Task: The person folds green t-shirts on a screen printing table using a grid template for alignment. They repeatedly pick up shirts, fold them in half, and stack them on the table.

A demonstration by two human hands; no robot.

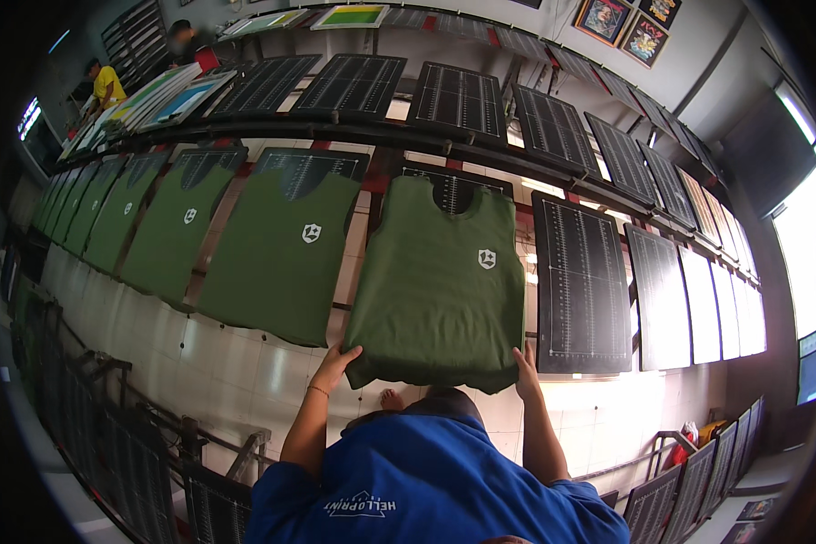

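Note:
A green shirt panel with a small white shield print on its chest lies over a black printing board, whose gridded far end shows at the neck opening. My left hand grips the lower left corner of the cloth. At the lower right edge, my right hand pinches the cloth between thumb and fingers. The fabric is slightly wrinkled, and its lower hem hangs past the board toward me. To the left, another green shirt panel with the same print lies flat on its own board.
More green panels line the boards to the left. Bare gridded boards continue on the right, with a second row behind. Printing frames lie at the far left, near two people. Metal racks stand behind me on both sides.

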